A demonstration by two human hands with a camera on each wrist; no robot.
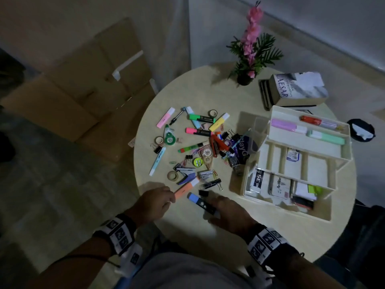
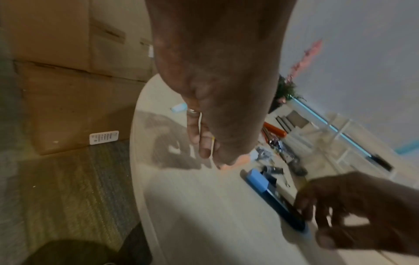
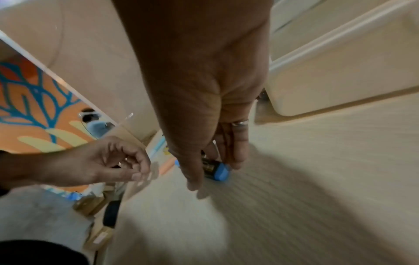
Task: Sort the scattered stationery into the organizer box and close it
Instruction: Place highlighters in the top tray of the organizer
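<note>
A blue highlighter (image 1: 198, 201) (image 2: 258, 181) (image 3: 222, 171) lies near the round table's front edge. My right hand (image 1: 212, 211) (image 3: 214, 175) pinches its dark barrel between thumb and fingers. Left of it my left hand (image 1: 169, 198) (image 2: 217, 157) (image 3: 140, 172) has loosely curled fingers that hold nothing, fingertips at the end of an orange highlighter (image 1: 186, 187). The cream organizer box (image 1: 325, 149) (image 3: 340, 80) stands open at the right, its tiers spread. Its top tray holds purple and mint highlighters. Several markers, clips and tape rolls (image 1: 200, 147) lie scattered mid-table.
A potted pink flower (image 1: 244, 79) and a book (image 1: 298, 90) stand at the back of the table (image 1: 187, 230). A black round object (image 1: 361, 130) sits at the far right edge. Cardboard boxes (image 1: 93, 90) stand on the floor to the left.
</note>
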